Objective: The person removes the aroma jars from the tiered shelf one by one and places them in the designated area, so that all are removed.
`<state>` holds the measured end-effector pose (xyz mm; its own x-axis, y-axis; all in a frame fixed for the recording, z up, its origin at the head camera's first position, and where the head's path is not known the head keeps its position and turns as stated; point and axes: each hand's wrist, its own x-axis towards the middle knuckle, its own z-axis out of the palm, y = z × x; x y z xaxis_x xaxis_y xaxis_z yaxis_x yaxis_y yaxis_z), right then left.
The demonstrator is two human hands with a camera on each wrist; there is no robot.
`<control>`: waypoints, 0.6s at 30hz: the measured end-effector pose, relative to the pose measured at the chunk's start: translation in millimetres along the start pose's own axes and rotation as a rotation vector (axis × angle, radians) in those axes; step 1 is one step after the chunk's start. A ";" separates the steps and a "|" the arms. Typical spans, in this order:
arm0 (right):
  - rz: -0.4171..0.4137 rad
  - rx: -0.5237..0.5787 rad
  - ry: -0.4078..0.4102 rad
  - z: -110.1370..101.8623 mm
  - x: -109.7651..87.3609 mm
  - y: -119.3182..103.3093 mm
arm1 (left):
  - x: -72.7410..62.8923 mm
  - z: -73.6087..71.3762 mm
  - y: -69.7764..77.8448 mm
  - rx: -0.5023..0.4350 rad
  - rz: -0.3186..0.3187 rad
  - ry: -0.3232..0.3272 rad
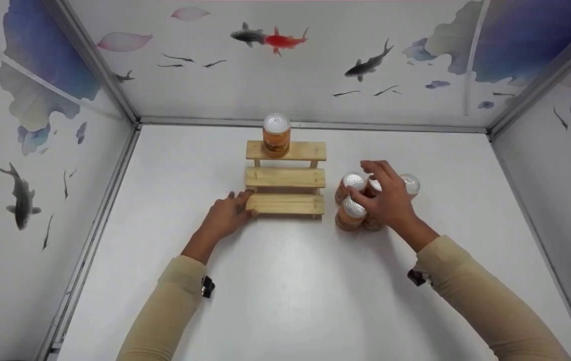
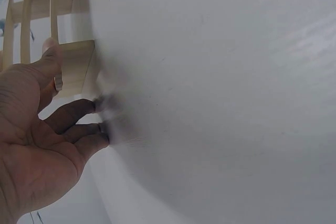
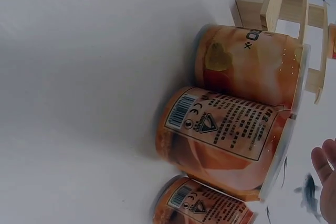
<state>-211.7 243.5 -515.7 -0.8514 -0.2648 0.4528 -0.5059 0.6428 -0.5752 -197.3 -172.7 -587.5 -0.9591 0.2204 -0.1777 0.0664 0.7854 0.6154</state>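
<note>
A three-step wooden rack point(image 1: 285, 204) stands on the white table. My left hand point(image 1: 227, 215) pinches the left end of its lowest step; in the left wrist view the thumb lies on the plank point(image 2: 54, 14) and the other fingers curl near the tabletop. On the top step stands an orange can point(image 1: 276, 138) with a silvery-white lid. Several similar cans point(image 1: 349, 220) stand grouped to the right of the rack. My right hand point(image 1: 389, 198) hovers over this group with thumb and fingers spread, partly hiding the cans behind it. Barcode labels show on the near cans point(image 3: 226, 135).
White panels with painted fish enclose the table at the back point(image 1: 305, 75) and both sides. A metal rail point(image 1: 390, 127) runs along the table's back edge. Small black devices point(image 1: 208, 287) are fixed at both cuffs.
</note>
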 end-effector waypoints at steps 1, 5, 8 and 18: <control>0.000 0.004 -0.004 1.1 2.3 -1.7 | 0.1 0.2 0.4 -0.002 -0.003 -0.001; 0.004 0.034 -0.014 5.6 11.0 -8.4 | 3.3 2.3 -1.8 -0.015 -0.014 -0.004; 0.012 0.043 -0.017 10.9 16.5 -13.2 | 14.1 13.6 -19.9 -0.017 0.000 0.019; -0.096 0.032 -0.032 29.3 36.7 -28.3 | -3.4 -3.7 9.9 -0.005 -0.049 -0.014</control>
<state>-232.7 194.6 -502.7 -0.8027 -0.3473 0.4848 -0.5888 0.5906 -0.5519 -194.4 -167.8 -578.0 -0.9573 0.1898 -0.2181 0.0183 0.7926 0.6095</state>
